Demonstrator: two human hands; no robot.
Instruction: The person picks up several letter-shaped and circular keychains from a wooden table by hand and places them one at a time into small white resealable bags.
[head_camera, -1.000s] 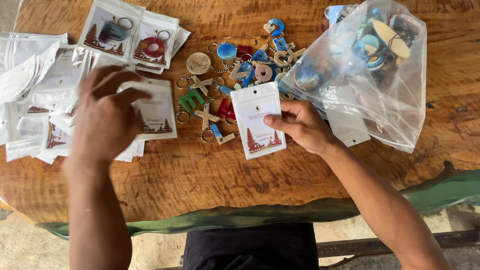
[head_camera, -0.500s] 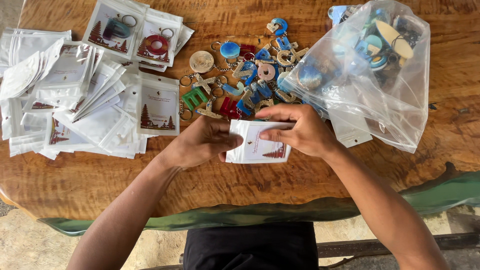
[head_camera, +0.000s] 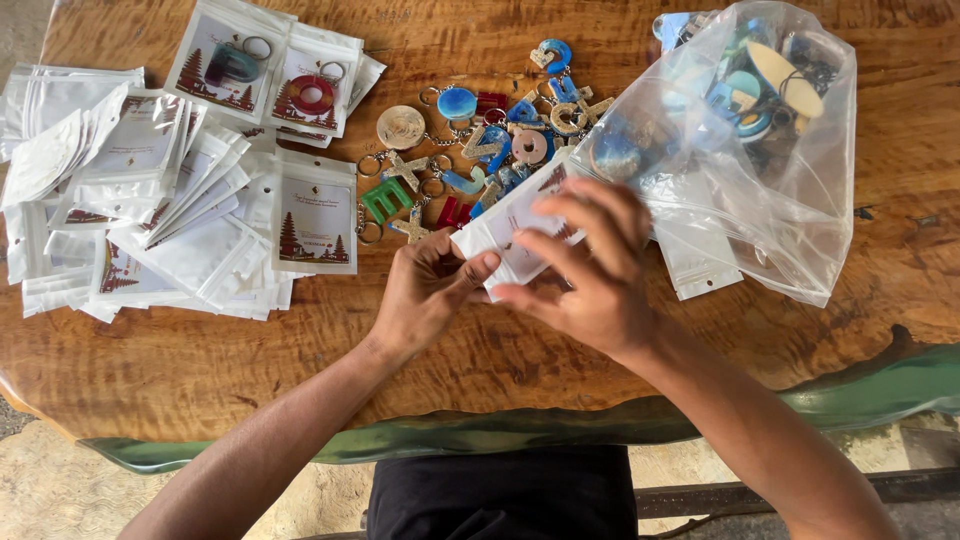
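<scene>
White pouch (head_camera: 520, 232) now tilted up over the keychain pile (head_camera: 480, 150), pinched at its corner by left hand (head_camera: 430, 290), right hand (head_camera: 590, 270) gripping, since half a second ago.

The table (head_camera: 620, 360) is showing warm orange-brown wood with dark wavy grain, and a green band is running along its near edge. The pouch (head_camera: 515, 225) between the hands is showing white with a small red tree print. Left of that pouch, the heap of pouches (head_camera: 150, 210) is lying white with the same red print. Just above the pouch, the keyrings (head_camera: 470, 140) are mixing blue, red and beige, with one green letter (head_camera: 385, 197). Right of it, the clear bag (head_camera: 740, 150) is showing blue and cream pieces inside.
</scene>
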